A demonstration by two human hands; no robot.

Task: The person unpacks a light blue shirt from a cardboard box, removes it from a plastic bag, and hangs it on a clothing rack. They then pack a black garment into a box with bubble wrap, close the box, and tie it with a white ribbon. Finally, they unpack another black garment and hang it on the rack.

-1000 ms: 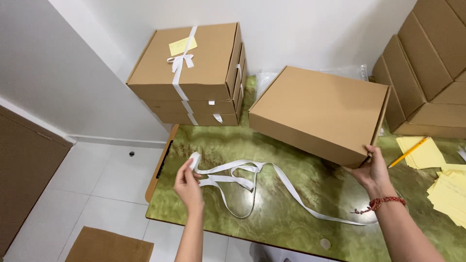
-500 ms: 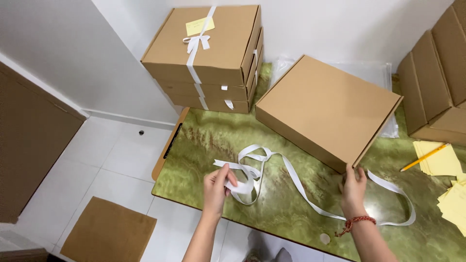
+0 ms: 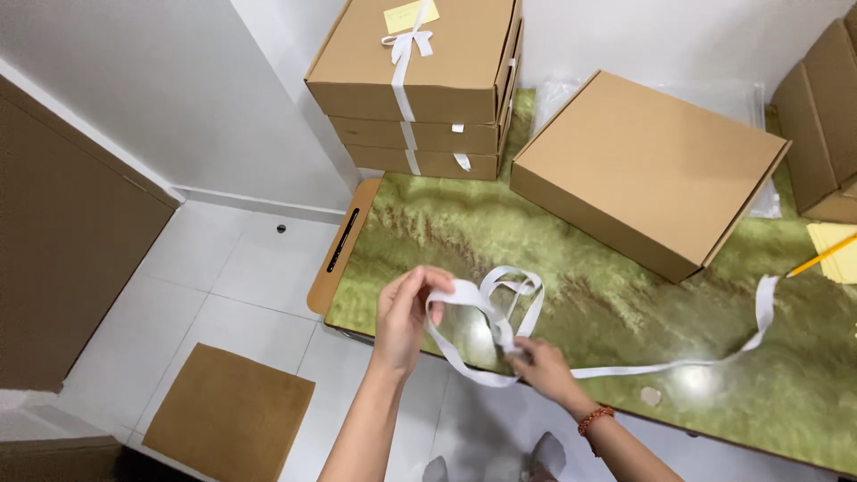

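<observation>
Two hands on one white ribbon [image 3: 500, 308] | left hand [image 3: 403, 312] pinches its end, raised | right hand [image 3: 540, 366] grips the loops just beside | three tied boxes [image 3: 420, 89] stacked beyond | one plain box [image 3: 643, 165] beyond right hand

Bare forearms, red beaded bracelet [image 3: 594, 418]

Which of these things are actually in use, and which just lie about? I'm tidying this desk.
In use:
white ribbon
left hand
right hand

Lying about:
loose cardboard box
ribbon-tied box stack
yellow pencil
yellow paper
green table
</observation>
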